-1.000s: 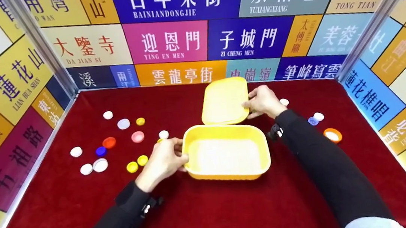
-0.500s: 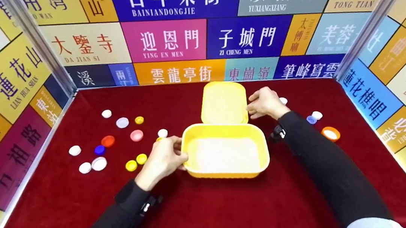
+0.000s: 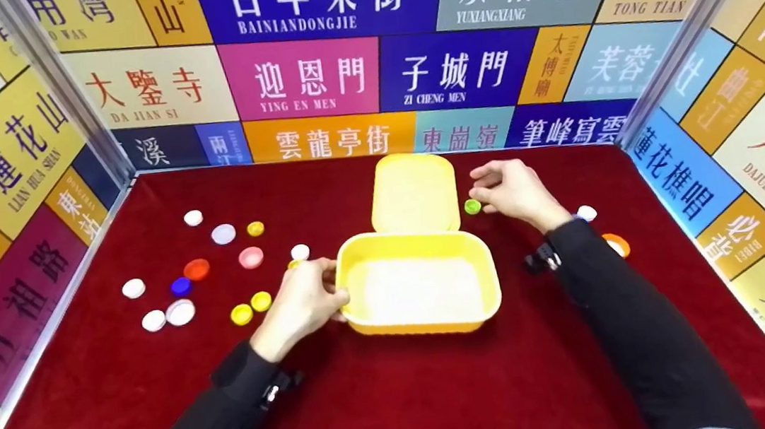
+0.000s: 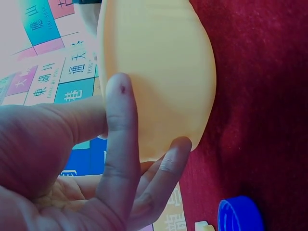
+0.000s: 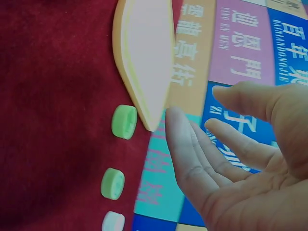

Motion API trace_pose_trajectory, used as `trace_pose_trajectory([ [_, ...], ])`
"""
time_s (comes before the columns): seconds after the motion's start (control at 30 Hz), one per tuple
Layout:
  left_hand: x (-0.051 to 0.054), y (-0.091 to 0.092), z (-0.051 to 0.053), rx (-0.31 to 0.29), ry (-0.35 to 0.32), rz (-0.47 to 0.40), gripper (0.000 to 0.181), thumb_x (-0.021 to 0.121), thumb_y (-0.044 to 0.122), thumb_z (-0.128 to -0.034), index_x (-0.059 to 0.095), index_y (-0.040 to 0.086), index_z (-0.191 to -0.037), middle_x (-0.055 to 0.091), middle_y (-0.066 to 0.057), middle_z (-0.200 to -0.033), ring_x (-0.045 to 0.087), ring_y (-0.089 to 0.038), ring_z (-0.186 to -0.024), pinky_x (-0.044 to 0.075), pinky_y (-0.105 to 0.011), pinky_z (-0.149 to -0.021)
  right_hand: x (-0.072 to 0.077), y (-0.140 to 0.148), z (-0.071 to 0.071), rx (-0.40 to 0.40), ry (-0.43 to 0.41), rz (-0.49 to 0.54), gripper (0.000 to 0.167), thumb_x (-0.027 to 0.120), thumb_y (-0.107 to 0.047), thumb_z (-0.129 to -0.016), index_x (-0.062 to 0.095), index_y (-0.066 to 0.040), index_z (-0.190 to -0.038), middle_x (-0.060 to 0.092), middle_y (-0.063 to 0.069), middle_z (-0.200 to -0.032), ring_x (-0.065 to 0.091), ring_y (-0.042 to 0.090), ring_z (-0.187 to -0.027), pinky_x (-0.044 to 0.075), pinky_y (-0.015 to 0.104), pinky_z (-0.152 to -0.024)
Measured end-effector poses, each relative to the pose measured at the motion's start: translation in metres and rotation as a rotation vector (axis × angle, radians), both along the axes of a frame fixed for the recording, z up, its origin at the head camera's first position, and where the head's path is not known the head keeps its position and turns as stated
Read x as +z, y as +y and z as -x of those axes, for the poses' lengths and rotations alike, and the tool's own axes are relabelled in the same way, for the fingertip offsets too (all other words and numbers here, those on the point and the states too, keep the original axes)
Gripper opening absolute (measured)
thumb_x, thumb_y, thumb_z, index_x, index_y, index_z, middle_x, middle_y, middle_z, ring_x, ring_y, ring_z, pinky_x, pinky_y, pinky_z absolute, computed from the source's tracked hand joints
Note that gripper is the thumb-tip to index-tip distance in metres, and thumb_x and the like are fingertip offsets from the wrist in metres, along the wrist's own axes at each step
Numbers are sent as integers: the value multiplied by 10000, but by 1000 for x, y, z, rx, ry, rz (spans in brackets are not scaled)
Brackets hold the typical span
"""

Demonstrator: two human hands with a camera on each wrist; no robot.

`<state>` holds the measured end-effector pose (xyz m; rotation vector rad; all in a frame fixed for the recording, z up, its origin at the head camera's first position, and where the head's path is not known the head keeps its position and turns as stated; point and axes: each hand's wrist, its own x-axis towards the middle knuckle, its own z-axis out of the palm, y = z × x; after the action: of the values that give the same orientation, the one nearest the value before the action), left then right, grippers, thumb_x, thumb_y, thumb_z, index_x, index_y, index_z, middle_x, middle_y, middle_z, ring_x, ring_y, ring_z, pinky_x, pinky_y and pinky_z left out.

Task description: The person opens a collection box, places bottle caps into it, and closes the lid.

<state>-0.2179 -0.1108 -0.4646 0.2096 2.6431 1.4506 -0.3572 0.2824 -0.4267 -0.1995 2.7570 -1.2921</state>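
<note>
The left hand (image 3: pixel 300 308) pinches the left end of a yellow box (image 3: pixel 422 320), thumb at the rim; in the left wrist view its fingers (image 4: pixel 122 106) lie on the box's wall (image 4: pixel 168 72). The box is open and its inside looks bare. Behind it lies a yellow lid (image 3: pixel 414 193). The right hand (image 3: pixel 519 193), right of the lid, holds nothing, its fingers apart from the lid. A green cap (image 3: pixel 472 206) lies between lid and fingertips. The right wrist view shows two green caps, one (image 5: pixel 124 121) beside the lid (image 5: pixel 147 57), the other (image 5: pixel 112 184) farther off.
Several caps lie on the red cloth to the left, among them a red one (image 3: pixel 196 270), a pink one (image 3: pixel 251 257) and a blue one (image 3: pixel 181 286). At the right are a white cap (image 3: pixel 586 213) and an orange one (image 3: pixel 617 245). Printed panels stand behind.
The right hand has moved right, away from the lid's edge, and a green cap now shows there. The lid lies flatter than a second ago. The left hand keeps its hold on the box.
</note>
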Motion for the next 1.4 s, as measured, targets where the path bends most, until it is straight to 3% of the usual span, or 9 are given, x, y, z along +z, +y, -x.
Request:
trace_pose_trajectory([
  [0.07,-1,0,-1,-3,8,1,439,763,-46,-978,748,-103,-1414,850,-227,-1139,841,-196,-751,710,-334,-646,2,6,-9,6,46,-32,442,797,-174,-1103,723,-16,-1509,785,268,-1452,831,425,-1221,735,346,-889],
  [0.23,-1,0,-2,-5,17,5,469,756,-43,-979,731,-97,-1444,844,-237,-1173,848,-202,-763,700,-307,-635,9,30,-39,11,184,-152,487,815,-250,-1098,727,-32,-1524,783,253,-1481,814,452,-1292,665,589,-1119],
  [0.3,-1,0,-2,-4,15,3,474,755,-43,-980,729,-94,-1450,840,-241,-1188,851,-207,-780,701,-308,-638,11,43,-53,5,227,-191,502,828,-266,-1092,730,-38,-1528,789,250,-1474,812,458,-1302,634,612,-1161],
  [0.63,-1,-1,-2,8,7,15,477,751,-28,-984,730,-78,-1457,840,-232,-1188,853,-205,-790,701,-301,-643,1,121,-120,-58,305,-380,502,862,-286,-1064,761,-43,-1491,818,255,-1381,777,483,-1243,577,580,-1061],
  [0.77,-1,-1,-2,10,-1,17,482,761,-28,-984,728,-73,-1463,839,-230,-1195,852,-202,-802,710,-327,-653,-5,149,-143,-43,274,-475,502,891,-281,-1030,777,-12,-1439,809,292,-1329,725,518,-1229,544,661,-1050],
  [1.0,-1,1,-2,12,-13,14,501,769,-39,-979,722,-70,-1476,843,-227,-1183,841,-191,-761,725,-376,-672,-14,177,-177,43,104,-578,631,958,-339,-976,750,47,-1430,790,336,-1263,726,560,-1184,576,761,-1013],
  [1.1,0,1,-2,12,-7,18,504,772,-36,-977,725,-65,-1477,845,-220,-1170,836,-185,-733,714,-342,-652,-18,182,-187,72,66,-601,676,1004,-335,-923,761,51,-1421,809,313,-1263,741,520,-1166,606,704,-994],
  [1.23,0,2,-1,15,-12,21,506,779,-32,-984,719,-67,-1486,843,-222,-1175,835,-176,-735,707,-320,-645,-17,186,-192,90,-24,-610,681,1041,-311,-863,785,22,-1399,823,230,-1192,714,357,-1019,587,472,-866],
  [1.4,0,1,-1,15,-21,19,509,782,-35,-987,714,-70,-1491,843,-225,-1175,836,-180,-736,716,-346,-657,-21,187,-191,112,-59,-611,492,1036,-183,-823,836,-49,-1252,792,211,-1112,683,313,-981,546,385,-816],
])
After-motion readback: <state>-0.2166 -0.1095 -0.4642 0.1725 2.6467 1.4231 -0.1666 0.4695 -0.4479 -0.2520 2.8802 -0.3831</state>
